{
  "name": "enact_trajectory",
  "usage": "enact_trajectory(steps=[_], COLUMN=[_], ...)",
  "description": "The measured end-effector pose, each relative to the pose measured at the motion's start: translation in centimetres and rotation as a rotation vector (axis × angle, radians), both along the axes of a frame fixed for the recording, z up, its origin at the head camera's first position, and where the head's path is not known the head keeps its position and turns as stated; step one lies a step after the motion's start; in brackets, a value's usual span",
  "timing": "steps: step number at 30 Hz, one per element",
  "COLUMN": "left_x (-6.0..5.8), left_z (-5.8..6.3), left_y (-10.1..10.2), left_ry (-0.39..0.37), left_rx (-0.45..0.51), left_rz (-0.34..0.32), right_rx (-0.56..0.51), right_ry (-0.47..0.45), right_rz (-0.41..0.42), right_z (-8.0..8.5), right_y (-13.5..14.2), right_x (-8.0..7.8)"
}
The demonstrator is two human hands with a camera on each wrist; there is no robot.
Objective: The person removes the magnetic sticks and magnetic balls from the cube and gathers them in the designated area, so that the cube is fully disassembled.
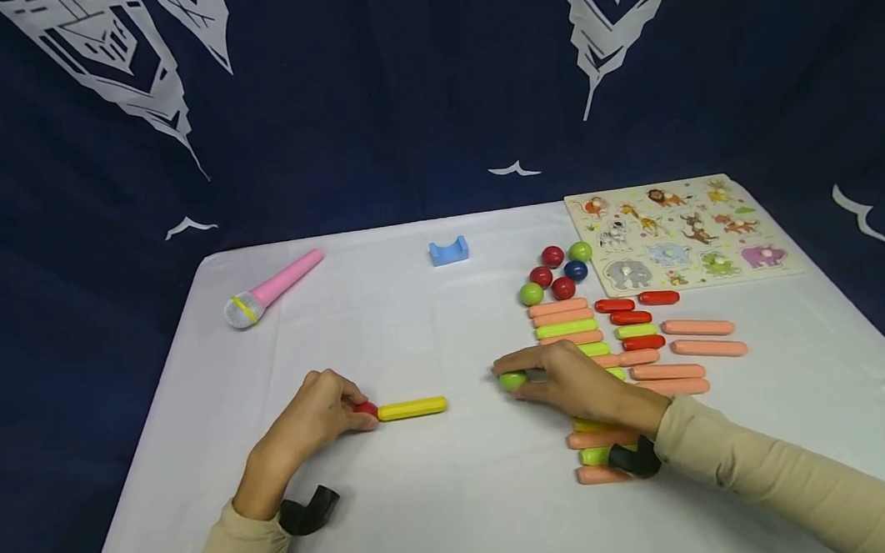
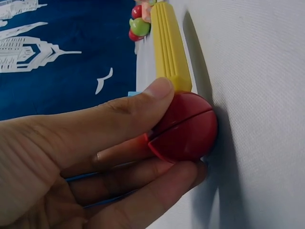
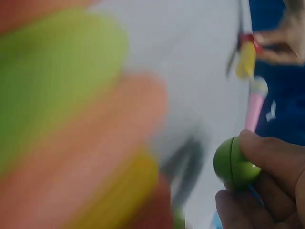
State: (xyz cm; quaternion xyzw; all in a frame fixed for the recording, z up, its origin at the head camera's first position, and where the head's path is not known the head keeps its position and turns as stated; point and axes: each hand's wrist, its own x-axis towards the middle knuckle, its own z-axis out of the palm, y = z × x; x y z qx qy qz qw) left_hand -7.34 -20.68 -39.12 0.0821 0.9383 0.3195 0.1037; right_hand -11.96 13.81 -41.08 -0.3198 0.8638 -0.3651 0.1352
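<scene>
My left hand (image 1: pixel 307 421) pinches a red ball (image 1: pixel 367 409) between thumb and fingers. A dark seam crosses this ball (image 2: pixel 183 128) in the left wrist view. One end of a yellow ribbed stick (image 1: pixel 413 408) meets the ball, and the stick points right, close over the white cloth. To the right, my right hand (image 1: pixel 579 382) grips a green ball (image 1: pixel 513 380) between thumb and fingers. Its seam also shows on the green ball (image 3: pixel 237 163) in the right wrist view. Rows of coloured sticks lie under and beside the right forearm, which hides some of them.
Red, green and blue balls (image 1: pixel 563 288) cluster beyond the stick rows. Salmon sticks (image 1: pixel 698 327) and short red ones (image 1: pixel 659 298) lie right. An animal puzzle board (image 1: pixel 681 239) covers the back right corner. A pink microphone (image 1: pixel 287 279) and a blue cradle-shaped block (image 1: pixel 449 251) lie at the back.
</scene>
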Motion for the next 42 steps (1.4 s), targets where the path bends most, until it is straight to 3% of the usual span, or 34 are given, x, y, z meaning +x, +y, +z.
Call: enact_trajectory(steps=[5,10,15,19,23,34,39,42], left_x=[0.2,0.1,0.1,0.0,0.0,-0.1,-0.1,-0.2], left_z=[0.0,0.1,0.1,0.1,0.0,0.2,0.1,0.0], left_y=[-0.2,-0.1,0.0,0.0,0.0,-0.1,0.0,0.1], left_ry=[-0.011,-0.025,-0.035,-0.04,-0.039,-0.031,-0.04,-0.04], left_rx=[0.018,0.022,0.008,0.007,0.008,0.007,-0.001,0.004], left_rz=[0.014,0.003,0.006,0.015,0.015,0.012,0.025,0.025], right_rx=[0.026,0.06,0.097,0.139,0.168,0.204,0.16,0.138], right_ry=[0.019,0.043,0.047,0.049,0.03,-0.01,0.037,0.158], right_rz=[-0.129,-0.286,-0.431,-0.513,-0.56,-0.583,-0.606,-0.55], right_z=[1.8,3.1,2.6,1.5,0.6,0.1,0.3,0.6], right_y=[4.3,10.4,15.8,18.1,18.9,18.8,17.5,15.2], right_x=[-0.9,-1.5,-2.6,-3.5,-4.0,-4.2,-3.7,-2.7])
